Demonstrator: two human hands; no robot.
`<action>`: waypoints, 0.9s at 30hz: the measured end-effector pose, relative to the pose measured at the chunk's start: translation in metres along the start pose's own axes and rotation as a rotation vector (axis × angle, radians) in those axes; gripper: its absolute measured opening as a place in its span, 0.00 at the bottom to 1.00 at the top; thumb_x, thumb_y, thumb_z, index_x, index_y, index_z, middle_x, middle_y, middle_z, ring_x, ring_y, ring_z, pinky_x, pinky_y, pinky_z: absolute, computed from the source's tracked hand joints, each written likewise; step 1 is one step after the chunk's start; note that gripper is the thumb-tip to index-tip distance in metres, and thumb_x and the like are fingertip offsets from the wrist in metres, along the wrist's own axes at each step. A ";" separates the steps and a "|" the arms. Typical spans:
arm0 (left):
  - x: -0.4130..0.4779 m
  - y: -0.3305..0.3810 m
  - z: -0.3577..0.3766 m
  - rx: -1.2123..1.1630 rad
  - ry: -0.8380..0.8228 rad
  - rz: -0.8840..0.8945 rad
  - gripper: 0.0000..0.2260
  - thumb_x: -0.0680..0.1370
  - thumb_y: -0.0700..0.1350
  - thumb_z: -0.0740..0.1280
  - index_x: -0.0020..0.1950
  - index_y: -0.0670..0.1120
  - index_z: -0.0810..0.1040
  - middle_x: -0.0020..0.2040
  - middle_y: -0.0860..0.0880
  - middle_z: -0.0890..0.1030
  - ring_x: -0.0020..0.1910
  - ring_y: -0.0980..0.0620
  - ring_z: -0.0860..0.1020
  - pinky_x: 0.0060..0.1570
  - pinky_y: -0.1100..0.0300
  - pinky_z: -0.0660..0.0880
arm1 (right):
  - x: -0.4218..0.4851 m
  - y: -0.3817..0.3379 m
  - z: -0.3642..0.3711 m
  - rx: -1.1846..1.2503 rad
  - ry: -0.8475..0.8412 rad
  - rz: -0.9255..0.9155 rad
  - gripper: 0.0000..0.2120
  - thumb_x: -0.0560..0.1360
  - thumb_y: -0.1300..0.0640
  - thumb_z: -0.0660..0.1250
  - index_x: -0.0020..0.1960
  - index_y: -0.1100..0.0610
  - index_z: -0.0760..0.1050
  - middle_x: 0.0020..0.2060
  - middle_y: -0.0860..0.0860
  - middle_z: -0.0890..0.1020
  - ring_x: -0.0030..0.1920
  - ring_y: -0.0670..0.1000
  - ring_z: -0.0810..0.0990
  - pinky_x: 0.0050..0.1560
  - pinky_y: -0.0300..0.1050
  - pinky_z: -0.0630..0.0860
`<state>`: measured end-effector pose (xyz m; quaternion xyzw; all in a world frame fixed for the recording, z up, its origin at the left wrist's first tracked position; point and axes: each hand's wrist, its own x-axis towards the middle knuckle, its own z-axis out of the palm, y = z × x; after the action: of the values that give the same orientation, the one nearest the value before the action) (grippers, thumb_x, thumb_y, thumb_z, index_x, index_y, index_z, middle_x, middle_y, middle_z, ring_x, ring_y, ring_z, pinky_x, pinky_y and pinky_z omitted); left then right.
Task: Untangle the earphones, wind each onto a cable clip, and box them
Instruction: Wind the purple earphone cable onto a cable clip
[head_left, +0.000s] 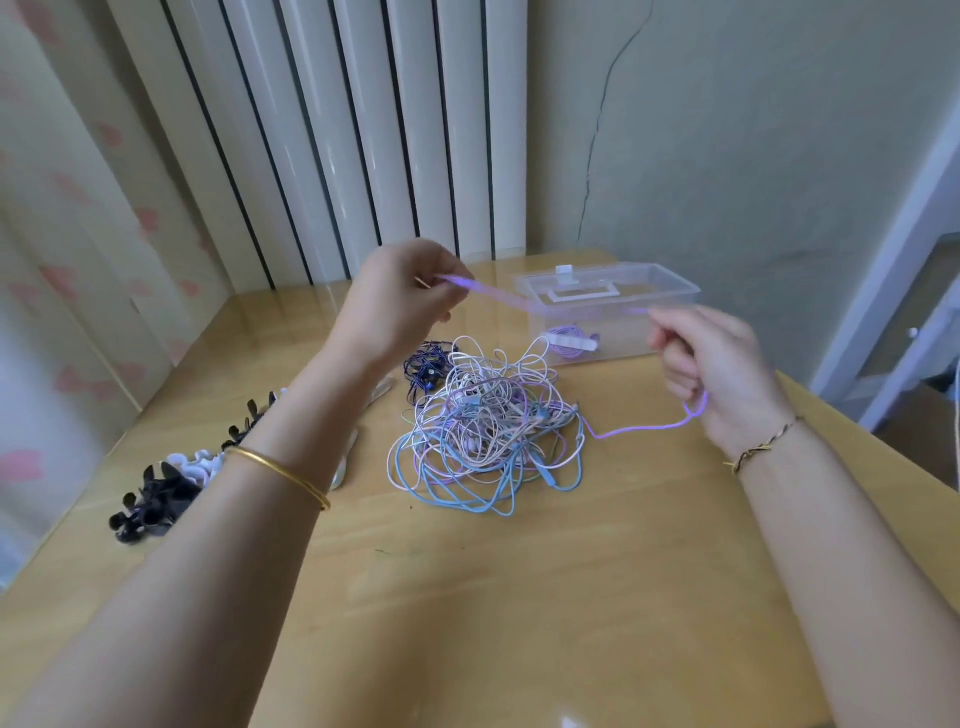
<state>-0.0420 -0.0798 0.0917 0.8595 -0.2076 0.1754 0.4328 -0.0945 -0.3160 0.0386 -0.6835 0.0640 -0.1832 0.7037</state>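
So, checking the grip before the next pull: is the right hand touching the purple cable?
Touching. The head view shows the right hand curled round the purple cable, which trails from it to the tangle.

A plain gold bangle (280, 475) rings the forearm a little way back from the left hand (400, 296). A thin braided bracelet (763, 447), dark and gold, circles the wrist just behind the right hand (722, 369).
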 end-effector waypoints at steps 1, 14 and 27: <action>-0.001 0.000 -0.002 -0.006 -0.042 -0.006 0.05 0.77 0.38 0.67 0.47 0.45 0.82 0.33 0.51 0.77 0.26 0.63 0.73 0.30 0.71 0.68 | 0.003 0.005 -0.005 -0.090 0.033 0.028 0.15 0.74 0.59 0.64 0.29 0.56 0.70 0.19 0.47 0.60 0.21 0.45 0.55 0.24 0.38 0.53; -0.013 -0.002 0.049 0.656 -0.601 -0.008 0.05 0.76 0.40 0.64 0.45 0.40 0.79 0.44 0.43 0.78 0.39 0.45 0.73 0.33 0.59 0.67 | 0.004 0.009 -0.030 -0.708 0.309 -0.125 0.14 0.67 0.54 0.62 0.29 0.62 0.65 0.26 0.57 0.67 0.33 0.55 0.69 0.34 0.46 0.63; -0.002 -0.004 0.036 0.392 -0.601 -0.193 0.12 0.81 0.44 0.59 0.44 0.41 0.80 0.33 0.48 0.77 0.26 0.52 0.71 0.28 0.63 0.70 | 0.029 0.050 0.032 -1.432 -0.356 -0.010 0.12 0.79 0.54 0.58 0.38 0.54 0.71 0.43 0.53 0.77 0.48 0.57 0.74 0.44 0.44 0.67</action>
<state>-0.0374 -0.1065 0.0676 0.9548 -0.2060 -0.0900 0.1943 -0.0486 -0.2958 -0.0041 -0.9951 0.0497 0.0139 0.0838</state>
